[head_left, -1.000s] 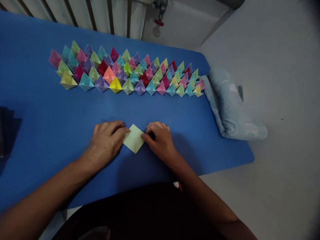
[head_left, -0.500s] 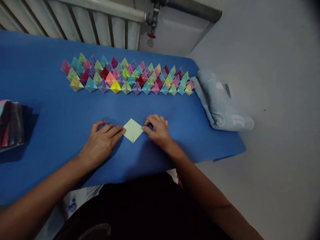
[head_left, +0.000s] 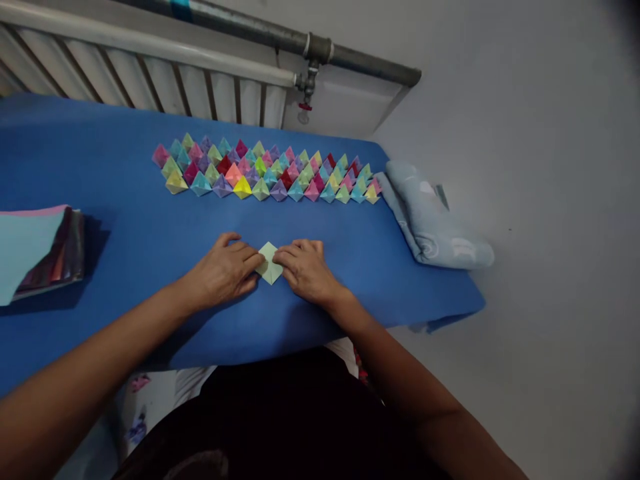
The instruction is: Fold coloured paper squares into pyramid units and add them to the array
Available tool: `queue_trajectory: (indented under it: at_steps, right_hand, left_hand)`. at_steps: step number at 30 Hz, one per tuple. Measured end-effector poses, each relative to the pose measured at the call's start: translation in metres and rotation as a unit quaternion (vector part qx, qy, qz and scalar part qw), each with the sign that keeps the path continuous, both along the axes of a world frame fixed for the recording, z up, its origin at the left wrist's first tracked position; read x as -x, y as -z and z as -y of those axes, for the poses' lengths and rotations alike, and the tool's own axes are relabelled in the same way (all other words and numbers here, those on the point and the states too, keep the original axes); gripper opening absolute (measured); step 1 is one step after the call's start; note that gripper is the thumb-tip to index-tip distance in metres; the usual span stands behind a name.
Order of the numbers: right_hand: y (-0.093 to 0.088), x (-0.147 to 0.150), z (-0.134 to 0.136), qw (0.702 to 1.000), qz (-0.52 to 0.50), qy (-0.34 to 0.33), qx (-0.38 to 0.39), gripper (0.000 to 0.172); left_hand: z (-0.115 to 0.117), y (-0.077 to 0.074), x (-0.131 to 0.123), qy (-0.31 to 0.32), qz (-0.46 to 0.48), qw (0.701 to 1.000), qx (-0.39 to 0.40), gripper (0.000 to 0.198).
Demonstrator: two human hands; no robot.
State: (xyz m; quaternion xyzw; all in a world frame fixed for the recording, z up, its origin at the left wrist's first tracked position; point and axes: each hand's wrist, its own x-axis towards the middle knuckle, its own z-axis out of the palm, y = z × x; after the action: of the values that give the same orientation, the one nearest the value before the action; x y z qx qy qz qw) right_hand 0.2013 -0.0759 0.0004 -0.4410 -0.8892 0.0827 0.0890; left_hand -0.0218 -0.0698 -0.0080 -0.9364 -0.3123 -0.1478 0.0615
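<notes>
A small pale green folded paper [head_left: 271,263] lies on the blue table, turned like a diamond, with a seam running to its near corner. My left hand [head_left: 226,272] grips its left corner, fingertips over the paper and thumb close below. From the other side, my right hand [head_left: 306,270] has its fingers closed on the right corner. Fingertips hide both side corners. Beyond the hands, several rows of colourful folded paper pieces [head_left: 261,190] stand with their points up.
At the left edge sits a stack of coloured paper sheets [head_left: 30,247]. A folded light blue blanket [head_left: 435,223] lies at the right end of the blue tabletop [head_left: 125,240]. Behind the table are a radiator [head_left: 165,83] and a pipe with a valve [head_left: 310,80].
Both hands have come closer together, covering more of the paper's side corners. The view has shifted, so more of the paper stack and the pipe shows.
</notes>
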Motion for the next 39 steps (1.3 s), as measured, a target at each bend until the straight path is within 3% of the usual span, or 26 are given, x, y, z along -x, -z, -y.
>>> queue_trajectory:
  at_steps: [4, 15, 24, 39]
  right_hand:
    - [-0.002, 0.0, 0.0, 1.0, -0.009, 0.011, 0.009, 0.022]
    - [-0.001, 0.005, 0.002, 0.999, -0.037, 0.016, 0.006, 0.019]
    - [0.005, 0.018, 0.002, 0.995, -0.049, 0.087, 0.026, 0.018]
    - [0.015, 0.022, -0.001, 0.981, -0.113, 0.147, 0.055, 0.018]
  left_hand:
    - [-0.001, -0.003, -0.001, 0.008, -0.004, 1.0, -0.02, 0.016]
    - [-0.003, 0.011, 0.002, -0.012, 0.057, 0.998, -0.016, 0.019]
    - [0.0, 0.009, 0.006, 0.001, 0.117, 0.993, 0.013, 0.014]
    - [-0.004, 0.02, 0.005, -0.077, 0.166, 0.981, 0.064, 0.019]
